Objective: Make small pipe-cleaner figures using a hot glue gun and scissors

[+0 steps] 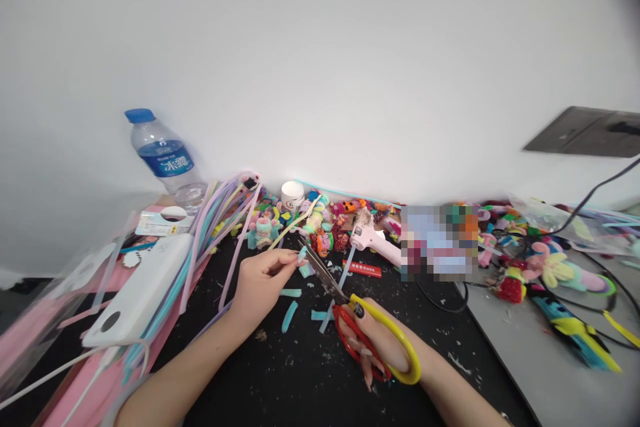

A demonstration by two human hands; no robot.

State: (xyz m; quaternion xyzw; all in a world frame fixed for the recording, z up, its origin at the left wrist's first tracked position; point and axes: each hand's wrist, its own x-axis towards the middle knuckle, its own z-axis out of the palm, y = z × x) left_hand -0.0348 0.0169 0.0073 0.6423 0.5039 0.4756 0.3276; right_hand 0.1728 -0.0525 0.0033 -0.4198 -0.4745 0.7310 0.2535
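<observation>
My left hand (pixel 265 280) pinches a short light-blue fuzzy pipe cleaner piece (pixel 303 260) between thumb and fingertips. In my right hand (pixel 373 337) is a pair of scissors (pixel 325 273) with one red and one yellow handle loop. Their blades point up and left, with the tips right beside the light-blue piece; I cannot tell whether they touch it. Under the hands, several cut blue pieces (pixel 289 315) lie on the black mat (pixel 280 373), among scattered bits of fluff. A pink glue gun (pixel 373 240) with a translucent glue stick (pixel 349 267) lies just beyond the scissors.
A water bottle (pixel 163 157) and a white power bank-like box (pixel 140 290) are at left, beside long pastel pipe cleaners (pixel 187 273). A paper cup (pixel 293 196) stands among colourful fuzzy crafts along the wall. A red-labelled strip (pixel 362 268) lies mid-mat. Black cables (pixel 590 200) run at right.
</observation>
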